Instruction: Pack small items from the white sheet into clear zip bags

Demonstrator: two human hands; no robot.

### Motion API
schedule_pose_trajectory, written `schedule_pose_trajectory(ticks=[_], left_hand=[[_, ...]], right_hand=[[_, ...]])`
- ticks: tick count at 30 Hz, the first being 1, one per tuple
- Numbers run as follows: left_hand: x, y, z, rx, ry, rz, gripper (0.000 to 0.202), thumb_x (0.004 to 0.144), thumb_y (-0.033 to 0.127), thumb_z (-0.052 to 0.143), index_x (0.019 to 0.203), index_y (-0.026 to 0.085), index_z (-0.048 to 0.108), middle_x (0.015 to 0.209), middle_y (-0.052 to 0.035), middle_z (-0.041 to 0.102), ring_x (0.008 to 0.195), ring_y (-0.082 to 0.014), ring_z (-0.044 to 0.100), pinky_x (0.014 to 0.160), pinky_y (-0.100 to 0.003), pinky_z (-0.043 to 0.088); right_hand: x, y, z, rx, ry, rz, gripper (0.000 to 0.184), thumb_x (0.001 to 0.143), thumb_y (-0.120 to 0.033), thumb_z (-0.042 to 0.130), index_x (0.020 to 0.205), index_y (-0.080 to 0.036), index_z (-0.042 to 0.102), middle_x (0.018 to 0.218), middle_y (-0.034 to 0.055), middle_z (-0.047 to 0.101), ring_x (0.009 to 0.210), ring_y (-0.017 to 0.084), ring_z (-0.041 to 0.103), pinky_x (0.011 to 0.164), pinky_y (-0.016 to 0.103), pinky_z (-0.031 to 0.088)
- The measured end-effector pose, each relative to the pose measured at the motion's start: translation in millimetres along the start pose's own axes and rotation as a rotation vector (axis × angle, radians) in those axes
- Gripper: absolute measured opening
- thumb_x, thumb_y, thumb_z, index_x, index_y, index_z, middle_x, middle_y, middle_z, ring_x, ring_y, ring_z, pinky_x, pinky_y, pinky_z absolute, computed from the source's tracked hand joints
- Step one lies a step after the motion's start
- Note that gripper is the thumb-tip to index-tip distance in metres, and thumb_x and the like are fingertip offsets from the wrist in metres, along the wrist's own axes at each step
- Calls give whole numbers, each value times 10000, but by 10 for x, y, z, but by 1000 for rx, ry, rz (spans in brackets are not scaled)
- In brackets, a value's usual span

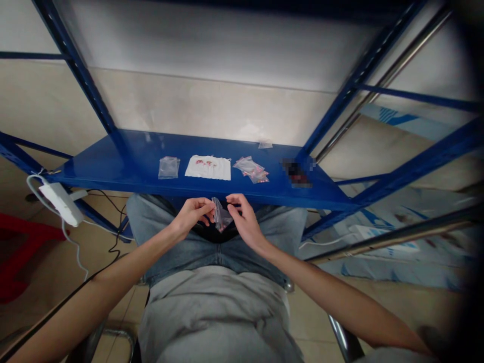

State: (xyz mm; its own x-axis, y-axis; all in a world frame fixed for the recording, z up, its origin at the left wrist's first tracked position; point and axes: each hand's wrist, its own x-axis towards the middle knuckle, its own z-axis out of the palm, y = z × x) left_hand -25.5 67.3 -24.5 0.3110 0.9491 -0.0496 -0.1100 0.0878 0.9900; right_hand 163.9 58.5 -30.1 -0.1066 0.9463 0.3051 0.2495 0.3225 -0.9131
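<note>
Both hands meet over my lap, just below the front edge of a blue metal shelf (113,171). My left hand (192,214) and my right hand (244,217) each pinch a side of one small clear plastic bag (219,216) that has something reddish at its bottom. On the shelf lie a clear empty bag (168,167), a white sheet (208,167) with small red pieces on it, and a pile of filled small bags (252,169).
Blue rack uprights rise left and right of the shelf. A white power strip (60,202) with cables hangs at the shelf's left end. A small dark object (298,176) lies at the shelf's right. A red stool (18,257) stands at the left, and printed sheets lie on the floor to the right.
</note>
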Motion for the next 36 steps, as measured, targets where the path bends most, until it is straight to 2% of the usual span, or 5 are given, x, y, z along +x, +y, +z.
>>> schedule_pose_trajectory(ticks=[4, 12, 22, 30, 36], left_hand=[[-3, -24, 21, -33, -3, 14, 390, 813, 494, 729, 782, 117, 634, 690, -38, 634, 592, -127, 613, 512, -220, 481], [56, -126, 23, 8, -45, 108, 390, 839, 500, 705, 822, 113, 660, 684, -47, 651, 596, -130, 606, 527, -227, 493], [56, -80, -16, 140, -90, 161, 335, 877, 450, 674, 874, 115, 666, 696, -47, 672, 591, -125, 611, 548, -223, 475], [-33, -61, 69, 269, -65, 197, 295, 865, 419, 681, 889, 125, 689, 775, -53, 689, 635, -127, 609, 611, -238, 490], [-48, -59, 115, 265, -58, 183, 313, 881, 435, 660, 837, 125, 649, 747, -48, 675, 580, -111, 595, 572, -231, 482]], right_hand=[[-59, -93, 6, -146, 117, -211, 185, 935, -276, 553, 1113, -224, 553, 1110, 83, 605, 1068, 215, 578, 967, 379, 463], [-63, 41, 90, 88, -192, 7, 208, 928, -345, 606, 1081, -209, 646, 995, 56, 705, 839, 176, 673, 759, 307, 537], [-65, 5, 40, 132, -296, 68, 381, 945, -463, 570, 1180, -201, 716, 906, 50, 725, 760, 177, 648, 629, 270, 505], [-14, 36, 13, 39, -363, 76, 442, 963, -535, 502, 900, -171, 744, 790, 55, 718, 706, 192, 646, 605, 273, 474], [43, -22, -62, -184, -377, -66, 407, 1028, -385, 410, 759, -181, 637, 737, 27, 670, 680, 154, 601, 642, 253, 400]])
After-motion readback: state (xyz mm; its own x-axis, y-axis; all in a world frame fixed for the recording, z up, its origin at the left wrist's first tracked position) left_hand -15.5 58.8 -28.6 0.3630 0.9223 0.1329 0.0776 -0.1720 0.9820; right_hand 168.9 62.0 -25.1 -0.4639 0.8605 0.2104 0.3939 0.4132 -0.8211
